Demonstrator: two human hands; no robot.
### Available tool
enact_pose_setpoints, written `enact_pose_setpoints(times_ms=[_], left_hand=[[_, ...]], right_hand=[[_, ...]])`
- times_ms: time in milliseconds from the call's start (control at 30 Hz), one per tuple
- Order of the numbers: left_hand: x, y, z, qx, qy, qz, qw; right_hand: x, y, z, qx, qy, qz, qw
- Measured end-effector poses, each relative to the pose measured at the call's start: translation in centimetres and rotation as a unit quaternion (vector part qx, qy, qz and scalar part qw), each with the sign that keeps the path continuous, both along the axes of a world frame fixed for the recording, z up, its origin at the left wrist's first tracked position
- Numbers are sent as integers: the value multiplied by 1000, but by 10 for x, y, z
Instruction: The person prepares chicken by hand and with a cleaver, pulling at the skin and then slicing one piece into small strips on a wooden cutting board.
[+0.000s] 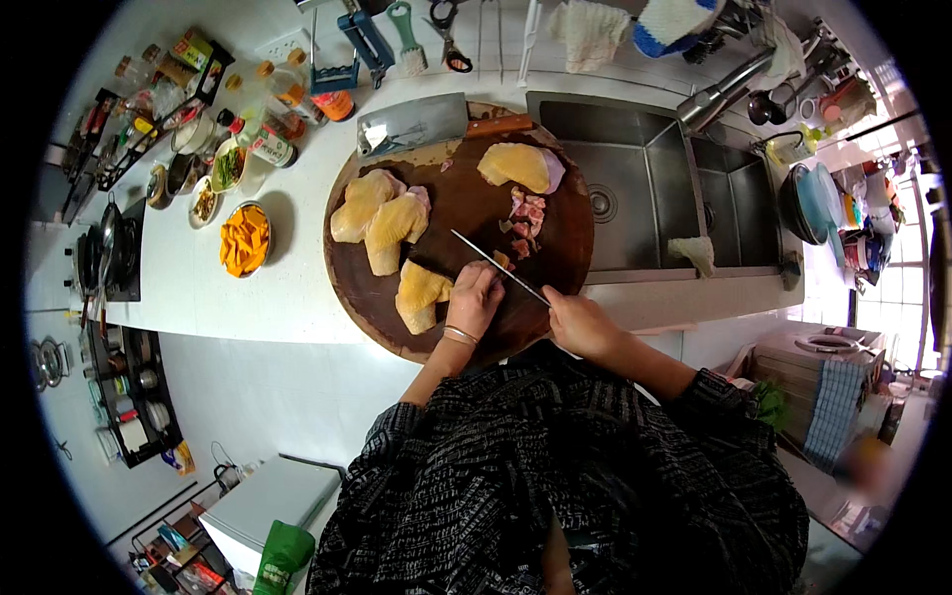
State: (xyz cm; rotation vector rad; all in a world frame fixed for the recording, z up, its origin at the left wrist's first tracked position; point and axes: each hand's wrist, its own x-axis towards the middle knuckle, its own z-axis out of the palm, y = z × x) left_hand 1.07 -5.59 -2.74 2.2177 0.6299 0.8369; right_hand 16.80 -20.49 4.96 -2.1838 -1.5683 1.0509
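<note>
My right hand (pixel 584 323) grips a knife (pixel 494 264), its thin blade slanting up and left across the round wooden chopping board (pixel 461 201). Beside the blade, my left hand (pixel 476 294), with a bangle at the wrist, holds down a small piece of chicken (pixel 501 259), mostly hidden by the fingers. Just left of that hand lies a raw, yellow-skinned chicken piece (pixel 420 296). Two more chicken pieces (pixel 398 227) rest against each other at the board's left. Another chicken piece (pixel 520 166) sits at the upper right, above a pile of chopped meat (pixel 528 216).
A cleaver (pixel 413 125) lies across the board's far edge, its wooden handle pointing right. Right of the board is a double steel sink (pixel 610 163). On the counter to the left stand a bowl of orange chunks (pixel 245 239), small dishes (pixel 203 202) and a sauce bottle (pixel 260 141).
</note>
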Motion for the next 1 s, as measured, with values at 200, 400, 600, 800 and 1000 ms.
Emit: enact_pose_setpoints(times_ms=[200,400,600,800,1000], left_hand=[[4,2,-10,11,-14,-21,1000],[0,5,-13,13,-9,1,1000],[-2,5,-5,35,23,-14,999],[-5,-7,12,18,13,46,999],[-18,-7,4,30,32,18,999]], right_hand=[[-8,69,-20,77,24,-38,996],[-5,59,-27,65,28,-44,997],[20,18,-5,24,29,-74,997],[17,9,8,96,18,-103,990],[13,-4,-1,28,60,-58,996]])
